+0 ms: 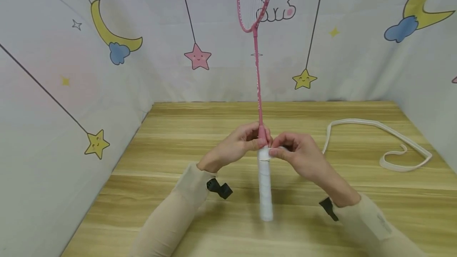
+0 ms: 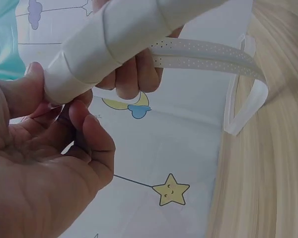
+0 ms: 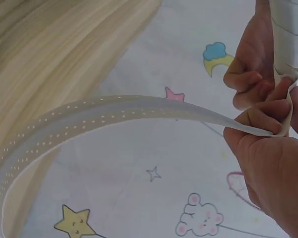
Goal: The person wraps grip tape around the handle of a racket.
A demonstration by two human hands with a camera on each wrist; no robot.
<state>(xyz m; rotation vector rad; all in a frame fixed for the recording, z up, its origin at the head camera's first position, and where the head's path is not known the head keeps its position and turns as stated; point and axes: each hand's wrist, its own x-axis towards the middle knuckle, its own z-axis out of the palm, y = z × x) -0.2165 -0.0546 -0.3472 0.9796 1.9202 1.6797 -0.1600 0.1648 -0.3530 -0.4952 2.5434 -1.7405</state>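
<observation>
A pink badminton racket [image 1: 258, 78] stands upright over the table, its head running out of the top of the head view. White grip tape [image 1: 265, 189] wraps its handle in slanted, overlapping turns. My left hand [image 1: 237, 144] grips the racket where the pink cone meets the handle top, thumb across the front. Close beside it, my right hand [image 1: 303, 156] pinches the tape at the upper end of the handle. From those fingers a loose length of perforated white tape [image 3: 104, 111] arcs away in the right wrist view. That tape also hangs behind the handle [image 2: 109, 44] in the left wrist view.
The tape's far end [image 1: 403, 165] lies curled on the wooden table [image 1: 171, 150] at the right. A white cloth backdrop [image 1: 153, 31] with stars and moons rises behind and at both sides. Black wrist cameras [image 1: 219, 188] sit on both sleeves.
</observation>
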